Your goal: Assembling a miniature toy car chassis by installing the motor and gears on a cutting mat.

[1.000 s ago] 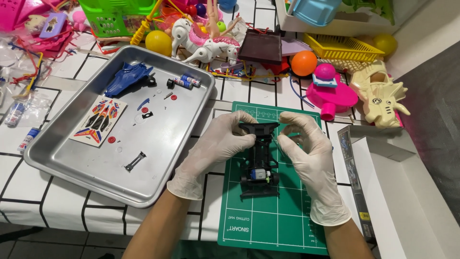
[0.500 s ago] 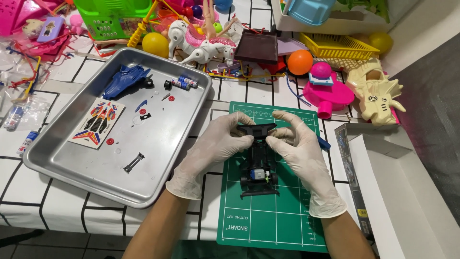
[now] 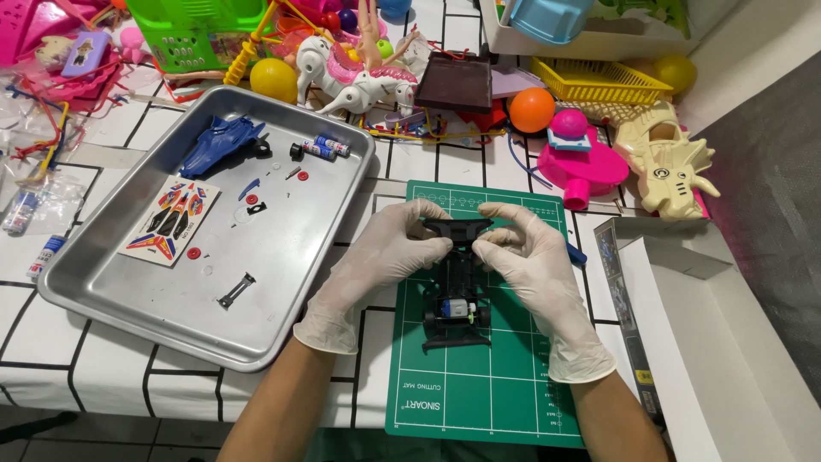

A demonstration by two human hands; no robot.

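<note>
A black toy car chassis (image 3: 456, 301) with a small motor at its rear lies on the green cutting mat (image 3: 487, 385). Both hands wear white gloves. My left hand (image 3: 386, 250) grips the chassis's front end from the left, and my right hand (image 3: 523, 254) grips it from the right, fingertips meeting at the front bumper. To the left, a metal tray (image 3: 128, 299) holds a blue car body shell (image 3: 218, 142), a sticker sheet (image 3: 170, 218), two small batteries (image 3: 323, 149) and several small loose parts.
Toys crowd the back of the table: a yellow ball (image 3: 274, 79), a white toy horse (image 3: 355, 81), an orange ball (image 3: 531, 109), a pink toy (image 3: 581, 158), a cream dinosaur (image 3: 671, 162), a yellow basket (image 3: 599, 81). An open white box (image 3: 727, 342) sits at right.
Both hands have drawn closer together on the front of the chassis. The chassis stays on the mat.
</note>
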